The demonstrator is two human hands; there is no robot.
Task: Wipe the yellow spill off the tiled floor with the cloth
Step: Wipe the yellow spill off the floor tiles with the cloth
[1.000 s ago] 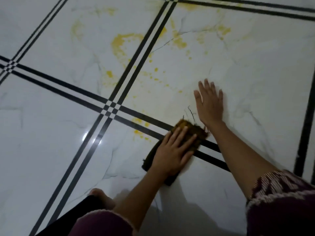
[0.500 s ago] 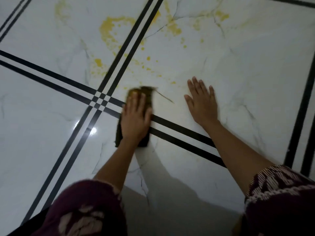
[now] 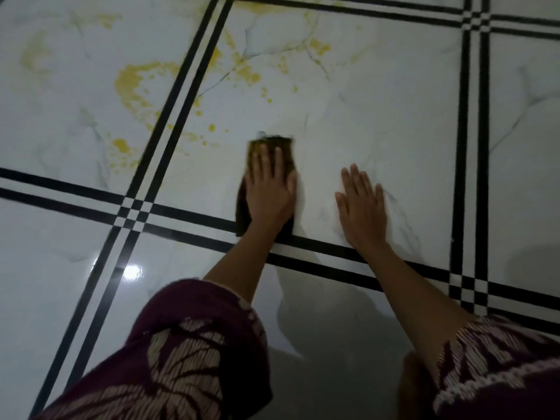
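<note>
A dark brown cloth point(image 3: 271, 144), stained yellow at its far end, lies flat on the white marbled tile. My left hand point(image 3: 269, 186) presses down on it with the fingers spread flat, covering most of it. My right hand point(image 3: 362, 204) rests palm-down on the bare tile just to the right, holding nothing. The yellow spill point(image 3: 136, 83) spreads across the tiles beyond and to the left of the cloth: a thick ring, a blob point(image 3: 121, 144) near the black lines, and scattered drops point(image 3: 212, 127). Fainter smears point(image 3: 318, 45) lie farther back.
Double black grout lines point(image 3: 181, 95) cross the floor, meeting at a junction point(image 3: 133, 212) left of the cloth; another pair point(image 3: 472, 147) runs at the right. A lamp's glare point(image 3: 132, 271) shows on the near tile. My patterned maroon sleeves point(image 3: 188, 359) fill the bottom.
My left hand slid the cloth left along the black lines, then forward and right onto the tile beside my right hand. Drops near the junction are gone. The view shifted.
</note>
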